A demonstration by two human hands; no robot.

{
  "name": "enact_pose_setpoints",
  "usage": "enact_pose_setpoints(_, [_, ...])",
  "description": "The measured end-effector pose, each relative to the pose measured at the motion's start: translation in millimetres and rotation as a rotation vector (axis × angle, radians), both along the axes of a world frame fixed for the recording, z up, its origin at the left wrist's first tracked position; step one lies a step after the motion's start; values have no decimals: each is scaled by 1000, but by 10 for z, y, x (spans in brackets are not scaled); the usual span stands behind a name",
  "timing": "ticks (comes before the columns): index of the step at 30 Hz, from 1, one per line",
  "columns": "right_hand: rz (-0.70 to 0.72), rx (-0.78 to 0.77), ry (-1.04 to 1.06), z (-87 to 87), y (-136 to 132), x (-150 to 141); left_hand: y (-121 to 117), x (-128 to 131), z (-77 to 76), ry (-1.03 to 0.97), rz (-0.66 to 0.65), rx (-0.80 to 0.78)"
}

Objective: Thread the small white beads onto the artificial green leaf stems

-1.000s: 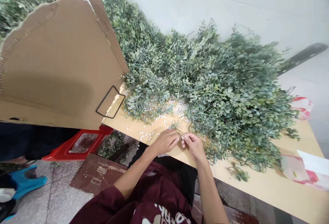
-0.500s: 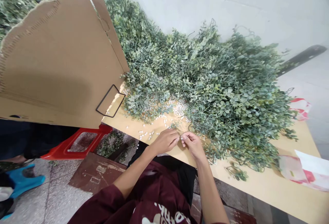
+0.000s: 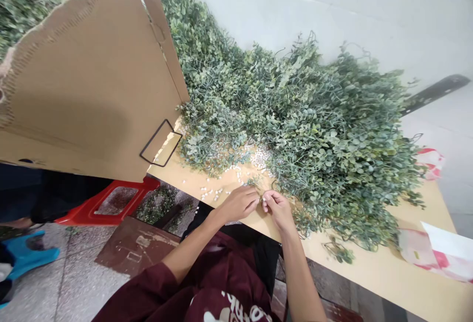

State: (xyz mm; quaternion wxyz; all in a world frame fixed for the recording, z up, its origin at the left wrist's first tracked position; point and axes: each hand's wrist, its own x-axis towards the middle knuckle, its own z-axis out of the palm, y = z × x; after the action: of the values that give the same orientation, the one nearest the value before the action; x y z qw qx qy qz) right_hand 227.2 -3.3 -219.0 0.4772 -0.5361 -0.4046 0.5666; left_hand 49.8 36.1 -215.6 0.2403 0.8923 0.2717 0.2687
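My left hand [image 3: 241,203] is closed, its fingertips pinched around the thin stem of a green artificial leaf sprig [image 3: 253,181] just beyond the knuckles. Close beside it, my right hand [image 3: 277,207] pinches a small white bead-like piece [image 3: 263,199] against the stem end. Both hands are over the table's front edge, fingertips almost touching. More small white pieces [image 3: 260,157] lie heaped beyond the hands, with several scattered to the left. A big pile of artificial greenery [image 3: 325,134] spreads behind and right of my right hand.
A large cardboard sheet [image 3: 88,85] stands at the left, a black wire frame [image 3: 161,143] at its lower corner. Plastic packaging with white paper [image 3: 449,245] lies on the table [image 3: 410,282] at right. Red [image 3: 111,203] and blue stools [image 3: 31,255] are below left; part of another person shows there.
The view has shifted slightly. Both hands stay together in nearly the same pose, fingertips still at the stem and white piece.
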Motion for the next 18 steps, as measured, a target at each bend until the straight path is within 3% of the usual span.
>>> enact_pose_setpoints(18, [-56,-4,19,-26,-38,-160,7,-11,34,-11,-1,-94])
